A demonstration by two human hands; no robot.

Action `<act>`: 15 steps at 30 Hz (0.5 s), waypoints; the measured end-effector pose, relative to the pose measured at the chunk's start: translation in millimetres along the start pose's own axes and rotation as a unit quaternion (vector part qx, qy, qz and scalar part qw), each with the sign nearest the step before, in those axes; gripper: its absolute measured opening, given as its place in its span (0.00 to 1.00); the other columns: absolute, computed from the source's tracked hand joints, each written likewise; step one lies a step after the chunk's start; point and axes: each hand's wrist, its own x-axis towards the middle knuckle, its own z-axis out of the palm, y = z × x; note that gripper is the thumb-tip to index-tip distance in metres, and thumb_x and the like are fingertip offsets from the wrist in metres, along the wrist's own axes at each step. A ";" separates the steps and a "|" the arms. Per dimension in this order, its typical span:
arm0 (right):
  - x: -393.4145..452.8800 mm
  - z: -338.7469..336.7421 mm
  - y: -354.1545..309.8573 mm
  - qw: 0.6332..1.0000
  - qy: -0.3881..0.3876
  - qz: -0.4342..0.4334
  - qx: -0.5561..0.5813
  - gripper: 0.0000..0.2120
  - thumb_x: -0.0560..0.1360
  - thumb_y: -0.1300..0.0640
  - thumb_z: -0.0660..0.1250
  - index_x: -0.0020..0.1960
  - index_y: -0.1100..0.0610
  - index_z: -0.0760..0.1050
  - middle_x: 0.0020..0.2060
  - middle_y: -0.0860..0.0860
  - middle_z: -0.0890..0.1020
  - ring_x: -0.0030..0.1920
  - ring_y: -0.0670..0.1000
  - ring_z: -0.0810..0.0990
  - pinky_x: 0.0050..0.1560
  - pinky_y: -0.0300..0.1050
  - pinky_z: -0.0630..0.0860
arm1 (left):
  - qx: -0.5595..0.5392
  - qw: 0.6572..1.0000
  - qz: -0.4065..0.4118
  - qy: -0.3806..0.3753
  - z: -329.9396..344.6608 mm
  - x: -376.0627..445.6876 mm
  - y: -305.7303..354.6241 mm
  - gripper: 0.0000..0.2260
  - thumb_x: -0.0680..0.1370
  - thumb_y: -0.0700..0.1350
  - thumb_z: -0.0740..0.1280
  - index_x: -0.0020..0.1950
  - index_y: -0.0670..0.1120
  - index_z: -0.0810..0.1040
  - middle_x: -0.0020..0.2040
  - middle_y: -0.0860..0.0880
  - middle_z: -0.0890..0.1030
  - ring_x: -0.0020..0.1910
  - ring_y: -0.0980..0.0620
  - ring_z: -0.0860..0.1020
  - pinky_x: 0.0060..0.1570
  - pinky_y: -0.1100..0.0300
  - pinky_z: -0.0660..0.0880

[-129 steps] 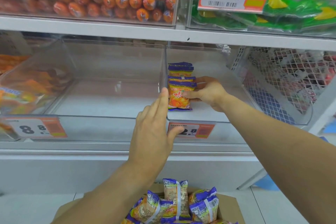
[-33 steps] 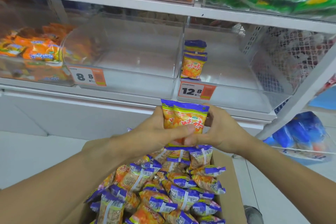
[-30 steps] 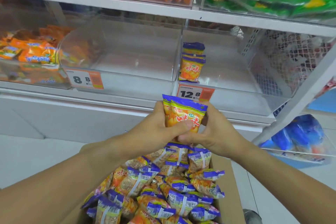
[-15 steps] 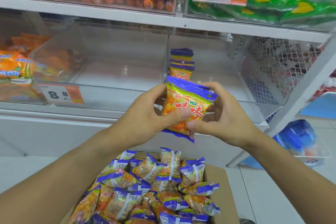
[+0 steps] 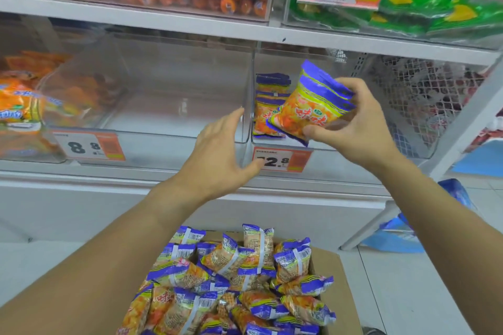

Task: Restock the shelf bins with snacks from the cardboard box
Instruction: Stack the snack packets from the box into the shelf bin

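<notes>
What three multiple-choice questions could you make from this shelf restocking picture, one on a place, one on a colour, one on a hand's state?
1. Where do the stocked packets stand?
A. The bin with the 8.8 tag
B. The bin with the 12.8 tag
C. The wire basket

2. What colour are the top bands of the snack packets held in the right hand?
A. Purple-blue
B. Green
C. Red

3. How is the left hand?
A. Gripping a packet
B. Open, holding nothing
C. Inside the cardboard box

Answers:
1 B, they stand against that bin's left wall above the tag.
2 A, the bands show above the orange fronts.
3 B, its fingers are spread before the bins.
</notes>
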 end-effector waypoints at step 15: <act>59.4 39.6 35.0 0.931 -0.255 0.240 -0.104 0.25 0.68 0.65 0.76 0.61 0.48 0.75 0.53 0.51 0.84 0.55 0.56 0.83 0.58 0.57 0.81 | 0.041 0.998 0.024 0.029 19.8 6.2 -17.7 0.36 0.74 0.55 0.72 0.79 0.56 0.59 0.70 0.56 0.74 0.69 0.56 0.64 0.63 0.64 0.53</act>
